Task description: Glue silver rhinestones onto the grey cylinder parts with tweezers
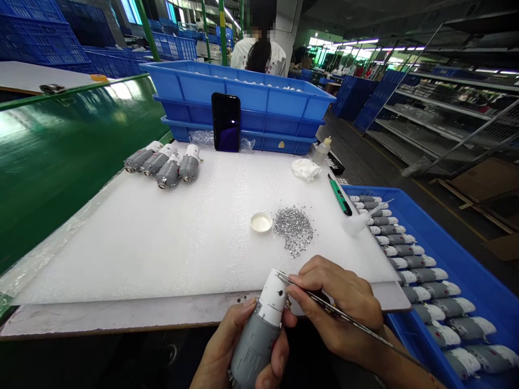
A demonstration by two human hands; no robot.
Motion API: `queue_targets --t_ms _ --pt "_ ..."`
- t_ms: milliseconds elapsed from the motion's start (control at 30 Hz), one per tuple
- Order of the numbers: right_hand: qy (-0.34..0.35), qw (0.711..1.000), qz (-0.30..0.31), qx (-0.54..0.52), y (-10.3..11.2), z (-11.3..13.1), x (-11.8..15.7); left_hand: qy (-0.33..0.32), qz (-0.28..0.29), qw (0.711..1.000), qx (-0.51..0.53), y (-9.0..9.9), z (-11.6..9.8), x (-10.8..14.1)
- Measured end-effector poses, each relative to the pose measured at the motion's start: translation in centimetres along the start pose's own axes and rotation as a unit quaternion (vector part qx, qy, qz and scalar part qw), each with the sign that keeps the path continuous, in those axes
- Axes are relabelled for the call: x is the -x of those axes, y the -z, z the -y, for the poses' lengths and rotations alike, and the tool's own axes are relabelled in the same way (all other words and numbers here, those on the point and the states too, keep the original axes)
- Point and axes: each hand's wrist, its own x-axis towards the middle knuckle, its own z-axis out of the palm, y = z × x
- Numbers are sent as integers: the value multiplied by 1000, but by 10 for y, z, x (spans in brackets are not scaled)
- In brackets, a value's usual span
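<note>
The left hand [223, 346] grasps the grey-and-white model [256, 336]; the right hand [346, 305] pinches tweezers [365, 327] at its far white end; steady, light pressure should serve best.

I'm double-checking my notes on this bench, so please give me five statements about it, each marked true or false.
1. The left hand holds a gray-and-white cylindrical model. True.
2. The right hand grips the green utility knife. False: it grips tweezers; the knife lies untouched.
3. Four similar models lie near the foam sheet's far left corner. True.
4. The smartphone lies flat. False: it stands upright before the blue crates.
5. The round dish is beside silver pieces. True.
</note>
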Motion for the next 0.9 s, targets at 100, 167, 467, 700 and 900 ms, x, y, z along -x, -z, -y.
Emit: queue_targets --t_ms 100,167,467,700,900 --pt "8 1000 -9 1 -1 0 0 -13 -5 1000 25 3 4 -1" --pt "12 1000 -12 1 -2 0 0 -13 -6 999 30 4 5 -2" --pt "-64 997 2 -46 6 -1 2 -7 -10 1000 -23 -2 -3 3" --pt "-251 967 -37 -5 18 -28 8 -115 -61 989 -65 -6 0 9" --pt "-276 961 -7 -9 10 -43 11 -192 -120 965 -134 -12 0 5"
